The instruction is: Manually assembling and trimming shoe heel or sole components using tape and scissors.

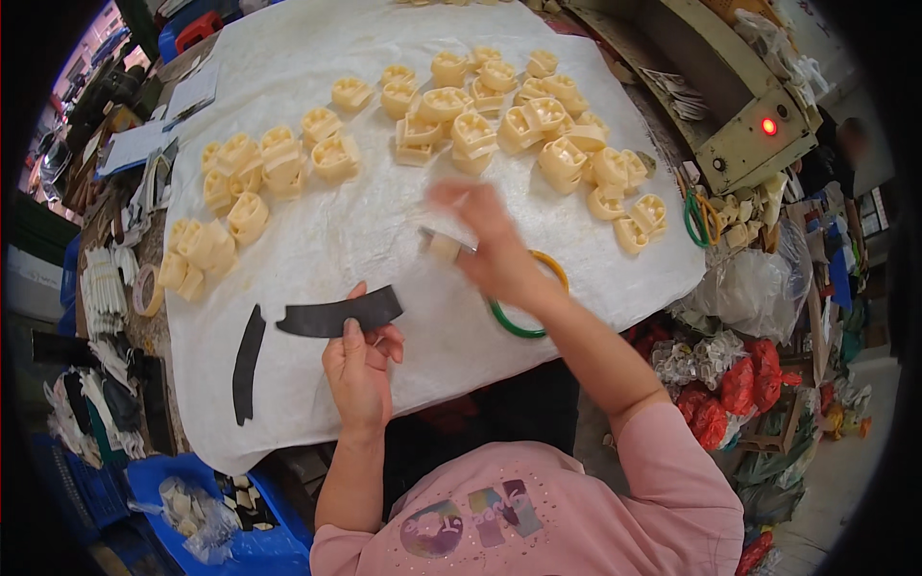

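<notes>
My left hand (360,370) pinches a curved black strip (338,315) by its lower edge, holding it just above the white cloth (384,230). My right hand (490,245) is blurred in motion over the cloth and grips a small tool with a cream head (440,245). Under my right wrist lies a green and yellow ring (523,322). A second black strip (248,363) rests flat on the cloth to the left of my left hand. Several cream plastic parts (471,130) are spread over the far half of the cloth.
A beige machine with a lit red lamp (768,126) stands at the back right. Green and orange rings (699,219) hang by it. Red and clear bags (735,379) pile at the right. White and black strip stacks (101,288) line the left edge, above a blue crate (216,523).
</notes>
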A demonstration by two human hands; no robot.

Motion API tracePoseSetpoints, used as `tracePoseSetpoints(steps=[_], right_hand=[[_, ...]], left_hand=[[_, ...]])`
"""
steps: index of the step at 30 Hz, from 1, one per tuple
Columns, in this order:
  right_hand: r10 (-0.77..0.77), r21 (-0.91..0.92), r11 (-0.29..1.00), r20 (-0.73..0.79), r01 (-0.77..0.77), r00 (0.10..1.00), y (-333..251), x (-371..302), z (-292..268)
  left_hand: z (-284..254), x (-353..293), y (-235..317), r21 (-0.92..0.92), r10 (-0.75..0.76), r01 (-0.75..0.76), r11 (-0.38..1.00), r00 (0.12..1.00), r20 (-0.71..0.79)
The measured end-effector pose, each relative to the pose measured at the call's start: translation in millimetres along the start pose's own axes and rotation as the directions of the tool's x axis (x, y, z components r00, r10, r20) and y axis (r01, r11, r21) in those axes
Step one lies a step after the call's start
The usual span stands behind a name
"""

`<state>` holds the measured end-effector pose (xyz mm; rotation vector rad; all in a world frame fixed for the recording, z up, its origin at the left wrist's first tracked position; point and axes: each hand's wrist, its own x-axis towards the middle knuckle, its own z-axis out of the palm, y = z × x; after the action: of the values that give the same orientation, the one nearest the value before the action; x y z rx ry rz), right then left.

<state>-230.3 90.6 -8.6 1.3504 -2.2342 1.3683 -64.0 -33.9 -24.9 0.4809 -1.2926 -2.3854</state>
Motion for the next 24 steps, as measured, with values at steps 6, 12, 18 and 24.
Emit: tracePoseSetpoints(steps=[6, 12, 18, 24], right_hand=[[0.273, -0.180, 0.941, -0.091, -0.286, 0.958, 95.9, 39.1, -25.9], [0.311, -0.210, 0.925, -0.065, -0.318, 0.948, 109.1, 37.1, -15.1], [0.301, -0.182, 0.925, -0.180, -0.333, 0.936, 110.3, 34.5, -14.5], [0.416, 0.395, 0.867, -0.241, -0.302, 0.877, 108.1, 34.5, -20.5]], left_hand=[[-2.1, 7.3, -6.9, -0.118, -0.032, 0.031, 0.993, 0.999, -0.008], [-9.3, 6.4, -14.0, -0.183, -0.056, 0.051, 0.982, 0.998, -0.022], [-12.6, 3.3, -16.6, -0.173, -0.021, 0.018, 0.985, 1.000, -0.012], [-14.5, 2.3, -18.5, -0.245, 0.003, 0.004, 0.969, 1.000, 0.025]])
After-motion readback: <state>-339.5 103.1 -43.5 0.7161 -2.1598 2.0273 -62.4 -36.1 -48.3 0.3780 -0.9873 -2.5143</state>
